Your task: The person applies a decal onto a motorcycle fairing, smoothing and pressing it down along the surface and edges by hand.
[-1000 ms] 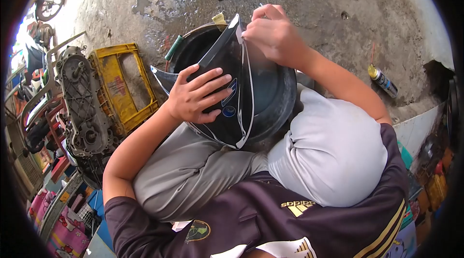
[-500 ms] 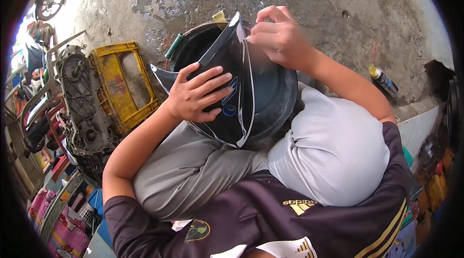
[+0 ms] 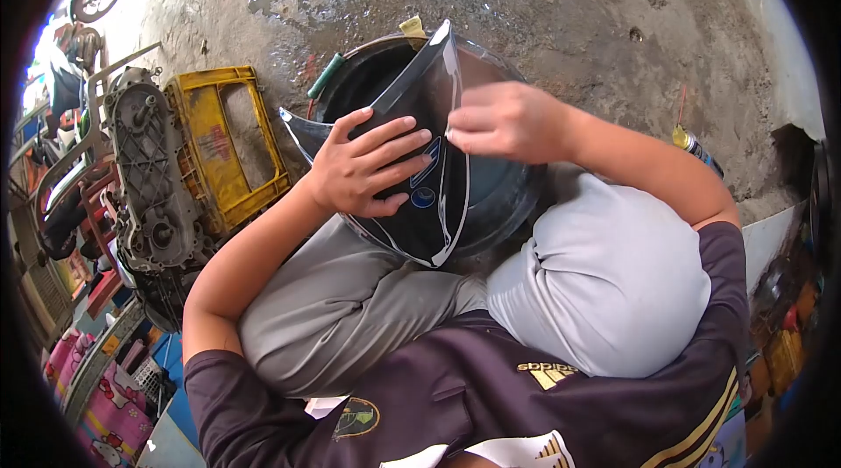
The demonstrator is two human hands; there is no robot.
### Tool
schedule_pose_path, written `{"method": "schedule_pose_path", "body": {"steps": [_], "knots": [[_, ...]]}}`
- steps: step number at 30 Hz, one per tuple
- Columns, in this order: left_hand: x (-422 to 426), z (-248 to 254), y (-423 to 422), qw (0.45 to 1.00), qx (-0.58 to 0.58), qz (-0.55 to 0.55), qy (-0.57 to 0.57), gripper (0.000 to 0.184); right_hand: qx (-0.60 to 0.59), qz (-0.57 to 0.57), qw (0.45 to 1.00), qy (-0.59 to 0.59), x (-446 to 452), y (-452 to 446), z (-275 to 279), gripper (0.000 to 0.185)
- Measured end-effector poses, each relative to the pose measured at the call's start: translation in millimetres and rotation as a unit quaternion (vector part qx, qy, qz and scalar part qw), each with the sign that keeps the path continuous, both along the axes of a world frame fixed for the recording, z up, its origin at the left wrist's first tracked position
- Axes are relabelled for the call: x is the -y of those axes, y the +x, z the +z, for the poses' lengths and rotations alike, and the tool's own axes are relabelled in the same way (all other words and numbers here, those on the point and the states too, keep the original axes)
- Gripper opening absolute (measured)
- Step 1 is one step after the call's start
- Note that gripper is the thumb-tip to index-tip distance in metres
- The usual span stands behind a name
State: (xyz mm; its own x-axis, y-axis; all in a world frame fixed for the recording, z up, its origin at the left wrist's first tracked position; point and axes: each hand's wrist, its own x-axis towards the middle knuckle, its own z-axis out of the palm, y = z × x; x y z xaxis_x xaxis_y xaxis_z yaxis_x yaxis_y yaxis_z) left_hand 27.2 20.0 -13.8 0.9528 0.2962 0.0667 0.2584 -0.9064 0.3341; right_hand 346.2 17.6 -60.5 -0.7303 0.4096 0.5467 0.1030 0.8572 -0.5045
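While left hand [image 3: 372, 166] lies spread flat on curved glossy-black plastic panel [image 3: 445, 180] over round black tub [image 3: 519, 205], right hand [image 3: 504, 122] curls, blurred, at panel's pale edge [image 3: 453, 63]; grip untellable. Likely best: panel braced, touch light along edge.

Upside-down "adidas" lettering [image 3: 547, 367] and barred logo [image 3: 552, 378] on dark shirt [image 3: 412, 393]

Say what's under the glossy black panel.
Under the black panel is a round dark tub; parts of its rim and inside show to the right and upper left. The panel covers the tub's middle, so anything there can't be seen.
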Motion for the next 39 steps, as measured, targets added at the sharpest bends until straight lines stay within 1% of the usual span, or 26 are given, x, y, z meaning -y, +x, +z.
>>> {"method": "schedule_pose_path", "body": {"steps": [3, 6, 7, 8, 10, 12, 15, 16, 18, 19, 20, 22, 24, 26, 28, 29, 32, 33, 34, 36, 37, 39], "knots": [[1.6, -2.6, -0.7, 1.0, 0.001, 0.003, -0.003, 0.057, 0.02, -0.061, 0.997, 0.051, -21.6, 8.5, -1.1, 0.027], [1.2, -1.4, -0.3, 1.0, -0.004, 0.001, 0.005, 0.056, 0.024, 0.0, 0.999, 0.039, 1.3, -5.4, -0.8, 0.024], [0.8, -1.0, -0.3, 1.0, -0.007, -0.004, 0.008, 0.056, 0.039, 0.009, 0.997, 0.065, 5.8, -6.8, 2.8, 0.022], [0.1, -1.1, -0.3, 1.0, -0.008, -0.006, 0.008, 0.056, 0.023, -0.007, 0.998, 0.062, 1.1, -5.9, 2.7, 0.014], [0.7, -2.3, -0.6, 1.0, -0.006, -0.003, 0.007, 0.057, 0.041, -0.055, 0.995, 0.072, -17.3, 3.9, 2.8, 0.015], [3.9, -2.0, -1.8, 1.0, -0.008, -0.001, 0.003, 0.057, 0.03, -0.067, 0.996, 0.052, -24.9, 6.3, -0.1, 0.015], [0.9, -1.2, 0.3, 1.0, -0.009, -0.003, 0.008, 0.057, 0.025, 0.007, 0.999, 0.022, 5.0, -4.8, -0.3, 0.017], [0.5, -1.1, -0.1, 1.0, -0.007, -0.006, 0.008, 0.058, -0.006, -0.004, 1.0, 0.018, 4.1, -7.3, 0.1, 0.015], [0.0, -2.1, -1.3, 1.0, -0.007, -0.003, -0.002, 0.059, 0.012, -0.035, 0.999, -0.014, -11.2, 3.1, 0.1, 0.014], [0.5, -1.5, -1.1, 1.0, -0.006, 0.002, -0.006, 0.059, 0.003, -0.058, 0.998, -0.009, -22.3, 6.8, -4.5, 0.023], [1.9, -1.2, -0.6, 1.0, -0.005, 0.007, -0.008, 0.058, -0.015, -0.088, 0.996, -0.016, -25.6, 7.1, -6.3, 0.022], [0.1, -1.7, -0.6, 1.0, -0.004, 0.007, -0.003, 0.057, 0.025, -0.051, 0.998, -0.011, -12.6, 2.2, -0.2, 0.021], [0.3, -0.7, 0.0, 1.0, -0.003, -0.003, 0.001, 0.056, 0.011, -0.036, 0.999, -0.037, 4.2, -5.1, -0.5, 0.02], [0.8, -0.9, 0.2, 1.0, -0.01, -0.003, 0.002, 0.056, 0.003, -0.036, 0.999, -0.041, -4.6, 1.0, -2.4, 0.022], [1.8, -1.8, -0.4, 1.0, -0.007, 0.003, -0.001, 0.055, -0.016, -0.128, 0.988, -0.081, -12.4, 5.8, -5.5, 0.024], [3.3, -2.2, -0.3, 1.0, -0.007, 0.006, -0.002, 0.055, -0.026, -0.149, 0.983, -0.105, -12.7, 4.2, -0.8, 0.025], [1.0, -1.3, -0.6, 1.0, -0.003, 0.001, 0.001, 0.055, -0.011, -0.13, 0.984, -0.119, 0.7, -5.3, 2.6, 0.022], [0.8, -1.0, -0.4, 1.0, -0.004, 0.0, 0.002, 0.055, -0.024, -0.145, 0.981, -0.125, 2.5, -8.7, 0.9, 0.016], [0.7, -0.9, -0.2, 1.0, -0.003, -0.001, 0.003, 0.055, -0.024, -0.146, 0.981, -0.125, 0.4, -8.4, 4.8, 0.016], [0.8, -0.4, -0.1, 1.0, -0.003, 0.002, 0.0, 0.055, 0.073, -0.246, 0.942, -0.216, -4.5, -5.4, 16.9, 0.011], [1.3, -0.6, 0.0, 1.0, -0.002, 0.004, -0.002, 0.056, 0.074, -0.245, 0.942, -0.216, -4.3, -6.0, 19.1, 0.011], [1.1, -0.9, 0.0, 1.0, -0.001, 0.004, -0.003, 0.056, 0.058, -0.243, 0.921, -0.299, -4.7, -8.7, 23.8, 0.012]]}}
